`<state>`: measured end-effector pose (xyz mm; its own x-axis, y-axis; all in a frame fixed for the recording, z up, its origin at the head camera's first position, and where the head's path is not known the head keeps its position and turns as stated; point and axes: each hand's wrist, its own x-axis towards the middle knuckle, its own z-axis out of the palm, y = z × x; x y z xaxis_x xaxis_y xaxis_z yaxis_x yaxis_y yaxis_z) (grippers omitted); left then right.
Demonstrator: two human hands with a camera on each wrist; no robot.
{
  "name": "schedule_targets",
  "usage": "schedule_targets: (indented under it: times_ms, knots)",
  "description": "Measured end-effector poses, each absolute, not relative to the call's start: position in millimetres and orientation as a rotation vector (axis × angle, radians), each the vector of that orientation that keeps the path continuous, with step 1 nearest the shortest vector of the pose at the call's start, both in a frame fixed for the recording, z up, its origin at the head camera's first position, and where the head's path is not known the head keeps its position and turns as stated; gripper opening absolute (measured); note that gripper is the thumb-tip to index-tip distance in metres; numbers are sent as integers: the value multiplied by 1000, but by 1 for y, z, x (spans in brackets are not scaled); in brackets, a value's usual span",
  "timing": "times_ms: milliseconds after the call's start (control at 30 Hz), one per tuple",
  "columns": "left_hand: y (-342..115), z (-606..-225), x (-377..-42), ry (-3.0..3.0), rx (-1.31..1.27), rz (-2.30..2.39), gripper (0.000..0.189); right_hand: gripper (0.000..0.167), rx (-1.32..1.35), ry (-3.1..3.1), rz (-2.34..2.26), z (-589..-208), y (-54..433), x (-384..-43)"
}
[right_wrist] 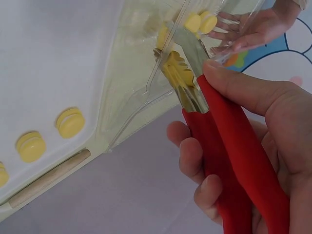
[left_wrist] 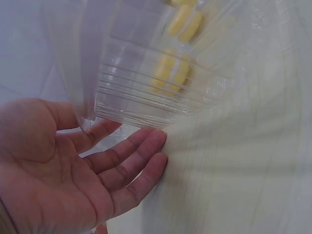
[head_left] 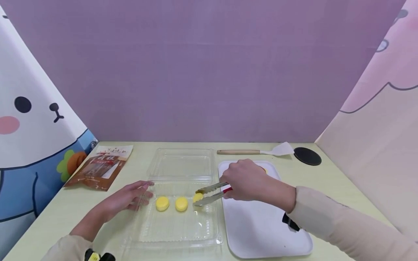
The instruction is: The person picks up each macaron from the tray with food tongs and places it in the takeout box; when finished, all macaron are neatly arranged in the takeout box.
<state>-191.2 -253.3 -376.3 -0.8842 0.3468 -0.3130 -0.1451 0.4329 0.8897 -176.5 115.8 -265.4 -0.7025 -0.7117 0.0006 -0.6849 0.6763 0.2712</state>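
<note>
A clear plastic box (head_left: 183, 232) lies with its lid (head_left: 184, 163) folded back. Inside, two yellow macarons (head_left: 171, 204) sit side by side, and a third macaron (head_left: 197, 197) is between the tips of metal tongs (head_left: 209, 194). My right hand (head_left: 246, 179) grips the tongs by their red handles (right_wrist: 234, 161). At the box's left side is my left hand (head_left: 125, 201), its fingers loosely extended against the clear wall. In the left wrist view, part of the thumb and index finger shows behind the plastic.
Right of the box lies a white tray (head_left: 261, 232); the right wrist view shows several macarons (right_wrist: 70, 123) along its far edge. Behind it are a spatula (head_left: 241, 152) and a black disc (head_left: 307, 156). A brown food packet (head_left: 101, 168) lies at the left.
</note>
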Motion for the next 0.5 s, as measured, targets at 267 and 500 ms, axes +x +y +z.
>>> schedule_targets:
  times_ms: [267,500]
  knots:
    - [-253,-377,-191,2237,166,1447,61,17,1126,-2813,-360,-264,116,-176]
    - [-253,-377,-190,2235,164,1448,63,25,1091,-2847,-238,-262,129,-174]
